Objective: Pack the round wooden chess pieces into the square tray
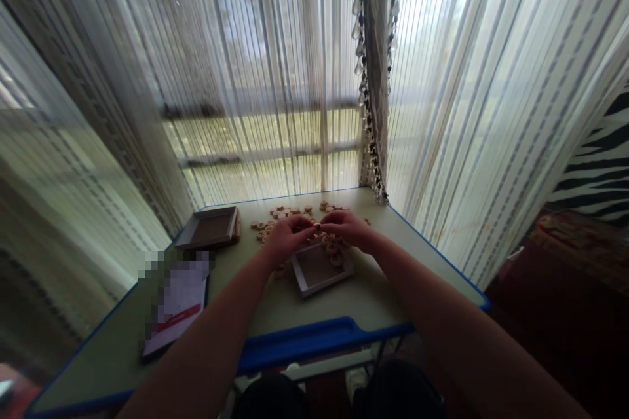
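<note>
Fingertips of my left hand (pixel 289 236) and my right hand (pixel 348 228) meet above the far side of a shallow open box (pixel 320 289). Both hands are closed in a pinch around one small round wooden piece (pixel 318 227), mostly covered by the fingers. Several similar wooden discs (pixel 335 260) lie in the box's far right corner, below my right hand. More loose wooden discs (pixel 284 212) are scattered over the table behind and beside my hands. Any markings on them are too small to read.
A second shallow box (pixel 210 230) lies at the table's far left. Nearer me is a clipboard-like flat item (pixel 179 304) with a red strip, partly pixelated. The pale table (pixel 373 308) has a blue edge and a front tray groove. Sheer curtains (pixel 275 78) hang behind it.
</note>
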The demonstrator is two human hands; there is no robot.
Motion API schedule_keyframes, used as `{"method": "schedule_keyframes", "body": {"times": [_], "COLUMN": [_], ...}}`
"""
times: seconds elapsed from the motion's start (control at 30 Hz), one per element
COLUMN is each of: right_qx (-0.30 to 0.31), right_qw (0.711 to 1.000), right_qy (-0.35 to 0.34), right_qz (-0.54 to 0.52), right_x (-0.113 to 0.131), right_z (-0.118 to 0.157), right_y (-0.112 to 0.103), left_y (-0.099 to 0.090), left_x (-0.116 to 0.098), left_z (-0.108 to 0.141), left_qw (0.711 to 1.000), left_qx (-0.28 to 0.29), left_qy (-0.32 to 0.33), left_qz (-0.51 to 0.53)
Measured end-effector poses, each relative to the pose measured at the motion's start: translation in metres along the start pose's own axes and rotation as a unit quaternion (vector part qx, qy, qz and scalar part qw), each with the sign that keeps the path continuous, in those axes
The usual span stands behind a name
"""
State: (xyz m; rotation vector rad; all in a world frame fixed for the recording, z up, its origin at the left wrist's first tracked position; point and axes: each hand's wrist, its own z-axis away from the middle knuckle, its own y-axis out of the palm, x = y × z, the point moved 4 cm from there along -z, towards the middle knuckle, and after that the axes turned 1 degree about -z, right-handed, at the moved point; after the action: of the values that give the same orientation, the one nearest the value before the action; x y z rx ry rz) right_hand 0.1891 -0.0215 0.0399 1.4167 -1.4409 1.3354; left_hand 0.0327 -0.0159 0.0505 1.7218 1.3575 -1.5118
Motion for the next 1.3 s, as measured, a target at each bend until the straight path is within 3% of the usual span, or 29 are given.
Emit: {"method": "schedule_keyframes", "body": {"times": [0.27,0.53,1.0,1.13,1.3], "right_qx": [-0.006,0.033,0.025,0.020,0.022], "right_qw": [0.999,0.999,0.997,0.997,0.993], "right_qy": [-0.036,-0.026,-0.043,-0.059,-0.089], "right_qz": [0.018,-0.022,-0.064,-0.039,0.069], "right_x": [0.005,0.004,0.003,0.010,0.015], "right_z": [0.000,0.000,0.000,0.003,0.006], "right_y": [0.001,0.001,0.002,0.004,0.007], "left_y": [-0.001,-0.006,-0.003,-0.002,-0.005], "left_x": [0.006,-0.002,-0.007,-0.005,-0.001], "left_z": [-0.001,-0.001,0.001,0.000,-0.001], "left_qw": [0.991,0.996,0.994,0.992,0.992], "left_qx": [0.004,-0.051,-0.021,-0.011,-0.011], "left_qy": [0.029,0.013,0.032,0.043,0.027], "left_qz": [-0.127,-0.076,-0.106,-0.119,-0.122]}}
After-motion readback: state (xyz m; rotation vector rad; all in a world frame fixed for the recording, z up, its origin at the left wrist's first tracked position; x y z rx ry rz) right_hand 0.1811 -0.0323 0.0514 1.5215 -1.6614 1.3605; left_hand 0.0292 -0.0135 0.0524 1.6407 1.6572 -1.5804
